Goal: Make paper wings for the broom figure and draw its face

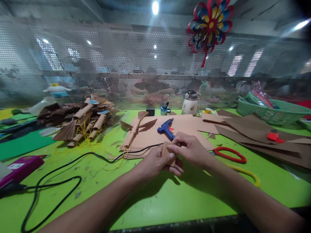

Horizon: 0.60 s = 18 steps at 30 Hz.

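Note:
Between my two hands is a small folded piece of brown paper (169,152), held above the green table. My left hand (157,161) grips its lower part, thumb on top and fingers underneath. My right hand (188,147) pinches its upper right edge. Just beyond my hands, a blue glue gun (166,128) with an orange trigger lies on a stack of brown paper sheets (189,124). A rolled paper figure with pleated wings (134,131) rests on the left of that stack. Red-handled scissors (229,154) lie beside my right forearm.
A black cable (89,153) loops across the left, near a purple power strip (21,168). Several paper figures with yellow strings (91,119) are heaped behind it. Dark brown sheets (257,129), a green basket (264,111), a white bottle (190,103) and a yellow handle (250,174) are further right.

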### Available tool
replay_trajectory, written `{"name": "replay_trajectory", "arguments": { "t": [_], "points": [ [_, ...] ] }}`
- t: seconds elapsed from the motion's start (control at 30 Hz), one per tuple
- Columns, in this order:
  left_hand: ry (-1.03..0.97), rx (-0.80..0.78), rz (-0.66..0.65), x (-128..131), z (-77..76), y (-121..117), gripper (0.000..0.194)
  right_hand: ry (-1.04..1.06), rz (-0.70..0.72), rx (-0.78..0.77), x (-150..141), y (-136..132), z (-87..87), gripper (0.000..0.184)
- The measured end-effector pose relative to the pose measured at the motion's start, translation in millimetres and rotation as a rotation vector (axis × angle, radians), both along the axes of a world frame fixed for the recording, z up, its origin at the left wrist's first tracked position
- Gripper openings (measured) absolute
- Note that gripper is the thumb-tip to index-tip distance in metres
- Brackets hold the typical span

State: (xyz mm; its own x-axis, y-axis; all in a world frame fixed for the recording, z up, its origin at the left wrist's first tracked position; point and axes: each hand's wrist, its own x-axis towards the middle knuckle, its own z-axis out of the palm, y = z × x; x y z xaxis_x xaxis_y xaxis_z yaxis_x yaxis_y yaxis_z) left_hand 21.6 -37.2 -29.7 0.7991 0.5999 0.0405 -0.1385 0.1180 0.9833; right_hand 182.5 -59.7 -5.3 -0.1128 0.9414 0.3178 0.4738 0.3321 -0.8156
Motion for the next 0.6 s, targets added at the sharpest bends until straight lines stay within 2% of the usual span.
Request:
{"name": "replay_trajectory", "arguments": {
  "t": [0.2,0.37,0.5,0.6],
  "points": [
    [-0.011,0.033,0.002,0,5.9,-2,0.030,0.070,-0.043,-0.020,-4,-1,-2.5,0.015],
    [0.001,0.029,0.010,1,8.0,-4,0.025,0.155,0.060,-0.149,-3,-3,-1.9,0.014],
    [0.053,0.034,-0.006,-1,10.3,-4,0.032,0.208,0.083,-0.160,-1,-2,-1.1,0.018],
    [0.182,0.172,0.128,-4,12.7,-1,0.035,0.216,0.066,-0.120,3,1,-1.5,0.018]
  ]
}}
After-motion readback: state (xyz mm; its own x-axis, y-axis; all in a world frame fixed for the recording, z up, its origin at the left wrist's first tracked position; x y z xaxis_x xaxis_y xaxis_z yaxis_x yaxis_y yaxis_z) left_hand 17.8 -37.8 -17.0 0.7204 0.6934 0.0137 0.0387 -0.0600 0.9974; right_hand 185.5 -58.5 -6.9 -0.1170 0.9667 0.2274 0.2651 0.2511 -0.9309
